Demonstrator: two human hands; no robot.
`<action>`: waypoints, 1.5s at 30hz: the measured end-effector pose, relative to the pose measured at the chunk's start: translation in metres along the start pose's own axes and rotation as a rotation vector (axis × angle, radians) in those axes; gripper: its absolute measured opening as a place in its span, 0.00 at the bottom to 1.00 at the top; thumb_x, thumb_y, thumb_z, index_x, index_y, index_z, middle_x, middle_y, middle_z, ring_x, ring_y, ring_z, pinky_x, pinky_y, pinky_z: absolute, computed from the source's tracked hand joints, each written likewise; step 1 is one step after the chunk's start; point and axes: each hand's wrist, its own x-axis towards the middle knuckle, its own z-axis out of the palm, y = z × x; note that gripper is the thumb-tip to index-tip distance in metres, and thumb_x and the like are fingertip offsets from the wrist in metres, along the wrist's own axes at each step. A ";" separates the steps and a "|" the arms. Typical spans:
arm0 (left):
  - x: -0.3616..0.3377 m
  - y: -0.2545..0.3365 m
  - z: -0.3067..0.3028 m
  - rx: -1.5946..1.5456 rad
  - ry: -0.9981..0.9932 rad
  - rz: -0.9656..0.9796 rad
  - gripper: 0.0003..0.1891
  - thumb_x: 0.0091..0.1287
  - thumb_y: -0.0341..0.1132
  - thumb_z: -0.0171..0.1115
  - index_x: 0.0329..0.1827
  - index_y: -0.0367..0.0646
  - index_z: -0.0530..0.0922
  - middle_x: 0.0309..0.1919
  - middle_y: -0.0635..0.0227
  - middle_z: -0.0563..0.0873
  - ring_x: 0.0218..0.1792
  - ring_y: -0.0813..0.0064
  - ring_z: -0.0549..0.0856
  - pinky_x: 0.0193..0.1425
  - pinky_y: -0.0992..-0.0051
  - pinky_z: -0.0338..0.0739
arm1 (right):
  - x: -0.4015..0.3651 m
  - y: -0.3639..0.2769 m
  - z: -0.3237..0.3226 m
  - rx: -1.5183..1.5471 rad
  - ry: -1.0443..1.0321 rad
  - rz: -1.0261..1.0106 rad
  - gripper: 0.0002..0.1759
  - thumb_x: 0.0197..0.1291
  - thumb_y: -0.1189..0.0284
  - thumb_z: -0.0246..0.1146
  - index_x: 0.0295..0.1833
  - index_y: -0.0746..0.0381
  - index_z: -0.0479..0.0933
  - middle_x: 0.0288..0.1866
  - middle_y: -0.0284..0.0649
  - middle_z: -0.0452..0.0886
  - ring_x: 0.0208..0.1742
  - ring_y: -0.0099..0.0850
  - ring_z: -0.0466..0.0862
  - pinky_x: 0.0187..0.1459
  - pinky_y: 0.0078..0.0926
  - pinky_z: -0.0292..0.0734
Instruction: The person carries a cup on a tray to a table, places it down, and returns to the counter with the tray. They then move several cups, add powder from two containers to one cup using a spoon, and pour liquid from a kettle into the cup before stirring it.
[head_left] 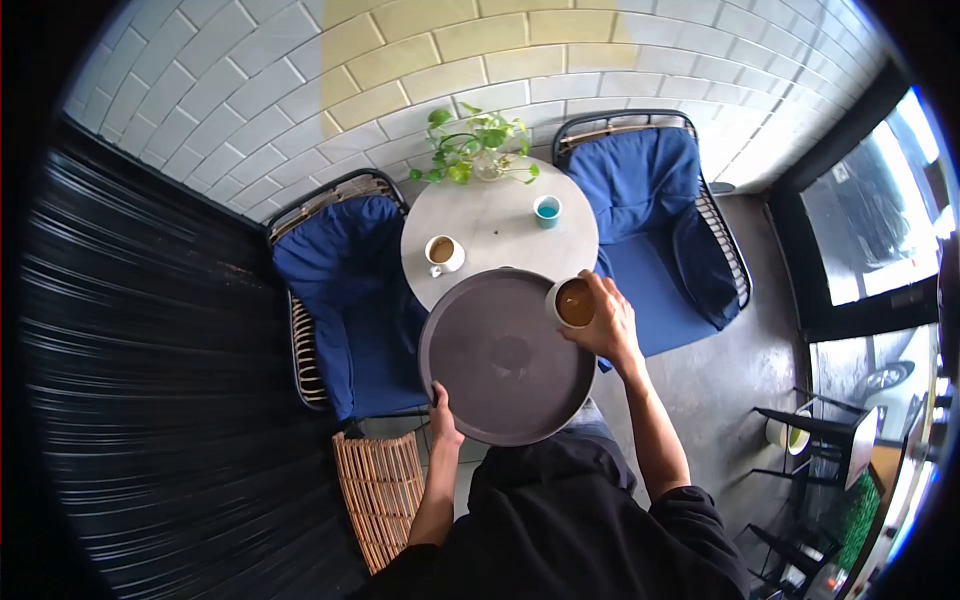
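My left hand [443, 415] grips the left rim of a round dark serving tray [500, 390], its thumb over the edge. Nothing stands on the tray. In my right hand [612, 325] is a cup of coffee [574, 302], held by its side over the tray's upper right edge. Beyond the tray is a round pale table [495, 245]. On its left side sits a white mug [445, 255] with a brown drink, handle toward me. A small cup with blue inside [547, 211] stands at the right.
A leafy plant in a glass vase [488, 160] stands at the table's back by the tiled wall. Blue-cushioned chairs flank the table, one left [370, 330] and one right [650, 270]. A wicker piece [378, 490] is at lower left; black stools [800, 430] stand at right.
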 end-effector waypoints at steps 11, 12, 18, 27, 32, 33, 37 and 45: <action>-0.078 -0.054 0.060 0.269 -0.416 -0.062 0.33 0.71 0.55 0.59 0.68 0.37 0.68 0.61 0.61 0.77 0.60 0.67 0.79 0.63 0.65 0.78 | -0.188 -0.010 -0.045 -0.084 0.060 0.332 0.46 0.31 0.64 0.79 0.62 0.56 0.70 0.48 0.42 0.77 0.54 0.43 0.80 0.52 0.41 0.76; -0.083 -0.062 0.062 0.271 -0.450 -0.121 0.33 0.71 0.55 0.59 0.67 0.37 0.69 0.62 0.61 0.77 0.60 0.67 0.79 0.63 0.65 0.78 | -0.204 -0.006 -0.051 -0.090 0.062 0.374 0.47 0.32 0.64 0.79 0.64 0.56 0.69 0.51 0.44 0.76 0.56 0.44 0.79 0.51 0.43 0.78; -0.127 -0.109 0.073 0.401 -0.718 -0.234 0.31 0.74 0.56 0.52 0.67 0.36 0.70 0.61 0.59 0.80 0.59 0.64 0.81 0.63 0.63 0.78 | -0.298 0.006 -0.083 -0.119 0.205 0.603 0.50 0.33 0.64 0.80 0.68 0.55 0.66 0.56 0.46 0.75 0.58 0.45 0.78 0.50 0.44 0.79; -0.210 -0.199 0.115 0.559 -0.962 -0.443 0.28 0.76 0.53 0.50 0.66 0.37 0.70 0.59 0.59 0.81 0.58 0.64 0.82 0.62 0.63 0.79 | -0.452 0.043 -0.136 0.077 0.773 0.644 0.45 0.41 0.57 0.81 0.64 0.62 0.68 0.57 0.51 0.70 0.54 0.46 0.79 0.52 0.44 0.79; -0.291 -0.267 0.141 0.542 -1.047 -0.608 0.27 0.76 0.50 0.52 0.66 0.36 0.70 0.60 0.57 0.80 0.57 0.60 0.83 0.61 0.59 0.81 | -0.558 0.102 -0.162 0.313 0.808 0.878 0.19 0.64 0.61 0.67 0.50 0.64 0.74 0.43 0.47 0.72 0.36 0.37 0.80 0.41 0.38 0.79; -0.302 -0.287 0.136 0.547 -1.060 -0.620 0.27 0.76 0.50 0.52 0.66 0.36 0.70 0.60 0.57 0.80 0.57 0.60 0.83 0.61 0.59 0.81 | -0.577 0.110 -0.165 0.404 0.827 0.906 0.17 0.66 0.61 0.65 0.49 0.64 0.74 0.43 0.48 0.72 0.35 0.35 0.81 0.40 0.37 0.80; -0.345 -0.360 0.142 0.584 -1.110 -0.586 0.30 0.77 0.53 0.48 0.67 0.35 0.69 0.60 0.56 0.80 0.59 0.60 0.81 0.64 0.61 0.78 | -0.638 0.145 -0.204 0.782 0.785 0.961 0.14 0.74 0.64 0.56 0.42 0.65 0.72 0.31 0.36 0.74 0.23 0.22 0.80 0.24 0.22 0.79; -0.420 -0.462 0.194 0.732 -1.124 -0.613 0.29 0.74 0.52 0.54 0.67 0.35 0.69 0.60 0.55 0.79 0.56 0.58 0.83 0.60 0.56 0.81 | -0.717 0.229 -0.250 1.232 0.986 0.853 0.17 0.76 0.61 0.51 0.37 0.60 0.73 0.27 0.31 0.75 0.26 0.21 0.79 0.28 0.19 0.78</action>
